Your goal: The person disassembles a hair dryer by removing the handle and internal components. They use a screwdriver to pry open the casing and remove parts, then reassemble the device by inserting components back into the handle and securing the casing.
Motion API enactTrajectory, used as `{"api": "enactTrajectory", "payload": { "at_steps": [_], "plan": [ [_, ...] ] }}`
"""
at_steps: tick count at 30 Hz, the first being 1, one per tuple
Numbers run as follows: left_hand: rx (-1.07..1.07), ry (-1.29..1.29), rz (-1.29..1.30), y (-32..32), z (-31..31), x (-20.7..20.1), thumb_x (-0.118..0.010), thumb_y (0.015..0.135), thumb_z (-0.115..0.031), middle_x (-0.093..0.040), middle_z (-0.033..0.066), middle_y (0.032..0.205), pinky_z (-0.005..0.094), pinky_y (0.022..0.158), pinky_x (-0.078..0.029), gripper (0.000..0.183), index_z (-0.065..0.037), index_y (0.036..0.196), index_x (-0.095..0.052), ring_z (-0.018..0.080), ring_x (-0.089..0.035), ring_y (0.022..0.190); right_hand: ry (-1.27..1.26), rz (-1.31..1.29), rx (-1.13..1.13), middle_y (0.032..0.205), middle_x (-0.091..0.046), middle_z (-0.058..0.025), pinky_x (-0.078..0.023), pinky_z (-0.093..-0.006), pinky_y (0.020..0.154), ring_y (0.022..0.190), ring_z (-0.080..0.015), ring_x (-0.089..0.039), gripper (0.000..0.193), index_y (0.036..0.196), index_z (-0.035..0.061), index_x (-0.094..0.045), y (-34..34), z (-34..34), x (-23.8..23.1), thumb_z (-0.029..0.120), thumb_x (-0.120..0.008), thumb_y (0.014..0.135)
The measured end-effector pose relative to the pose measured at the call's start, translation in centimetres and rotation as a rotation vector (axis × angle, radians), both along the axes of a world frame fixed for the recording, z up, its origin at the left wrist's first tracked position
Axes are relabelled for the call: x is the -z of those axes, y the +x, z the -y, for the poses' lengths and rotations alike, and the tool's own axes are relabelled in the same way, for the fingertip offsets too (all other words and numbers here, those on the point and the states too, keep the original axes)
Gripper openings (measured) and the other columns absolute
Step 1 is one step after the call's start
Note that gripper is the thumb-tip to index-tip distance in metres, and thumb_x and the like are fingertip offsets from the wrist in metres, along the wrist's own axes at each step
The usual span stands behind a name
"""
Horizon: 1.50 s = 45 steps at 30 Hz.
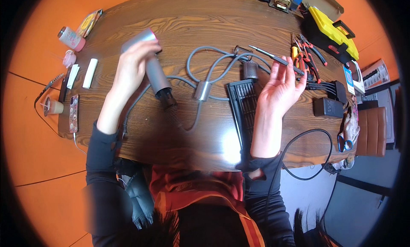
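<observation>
My left hand (132,65) is wrapped round the head of a grey hair dryer (158,78) with a pink rim, lifted over the table. Its handle points down toward me, and a dark ribbed part (171,110) shows at the handle's end. Between the thumb and fingers of my right hand (279,87) is a slim screwdriver (277,59), its tip pointing to the far left. Beneath that hand lies a black screwdriver bit case (243,102). A dark mesh filter cylinder (250,70) stands by the case's far end. The dryer's grey cable (209,74) loops between my hands.
Red-handled pliers (314,55), a black-and-yellow toolbox (331,33) and a black adapter box (328,107) are on the right. At left are a phone (74,114), a white stick-shaped item (90,73) and a cup (53,106). A black cable (308,132) curves over the near right edge.
</observation>
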<state>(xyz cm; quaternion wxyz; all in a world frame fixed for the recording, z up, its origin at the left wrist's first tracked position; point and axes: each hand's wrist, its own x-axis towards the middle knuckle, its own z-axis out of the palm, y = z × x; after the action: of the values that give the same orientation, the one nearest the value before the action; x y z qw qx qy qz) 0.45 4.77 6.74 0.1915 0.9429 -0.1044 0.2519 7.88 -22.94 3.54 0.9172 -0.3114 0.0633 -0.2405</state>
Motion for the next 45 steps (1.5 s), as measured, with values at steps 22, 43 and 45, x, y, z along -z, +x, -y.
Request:
{"api": "enactTrajectory", "payload": {
  "at_steps": [22, 43, 45],
  "plan": [
    [0.164, -1.833, -0.667, -1.5, -0.2, 5.4, -0.048, 0.090, -0.028, -0.056, 0.0171, 0.102, 0.0374, 0.084, -0.049, 0.038, 0.005, 0.109, -0.043, 0.0237, -0.058, 0.095, -1.572, 0.104, -0.895, 0.057, -0.057, -0.0101, -0.047, -0.0307, 0.049, 0.051, -0.0221, -0.061, 0.036, 0.090, -0.0020, -0.056, -9.4, -7.0, -2.3, 0.026, -0.070, 0.073],
    [0.393, -1.794, -0.511, -4.0, 0.2, 2.3, -0.040, 0.089, -0.044, -0.043, 0.0256, 0.123, 0.0494, 0.091, -0.041, 0.061, -0.003, 0.131, -0.023, 0.0377, -0.050, 0.107, -1.379, 0.563, -0.628, 0.059, -0.052, 0.0020, -0.034, -0.0156, 0.050, 0.053, -0.0019, -0.046, 0.044, 0.099, -0.0001, -0.059, -9.1, -6.6, -2.0, 0.009, -0.079, 0.060],
    [0.486, -1.698, -0.564, -4.3, -0.2, 2.1, -0.053, 0.083, -0.042, -0.041, 0.0284, 0.124, 0.0490, 0.092, -0.041, 0.077, -0.007, 0.137, -0.009, 0.0395, -0.050, 0.107, -1.358, 0.565, -0.615, 0.060, -0.053, 0.0024, -0.032, -0.0151, 0.050, 0.053, -0.0016, -0.045, 0.046, 0.099, -0.0013, -0.059, -9.0, -6.3, -1.9, 0.008, -0.079, 0.059]
  ]
}}
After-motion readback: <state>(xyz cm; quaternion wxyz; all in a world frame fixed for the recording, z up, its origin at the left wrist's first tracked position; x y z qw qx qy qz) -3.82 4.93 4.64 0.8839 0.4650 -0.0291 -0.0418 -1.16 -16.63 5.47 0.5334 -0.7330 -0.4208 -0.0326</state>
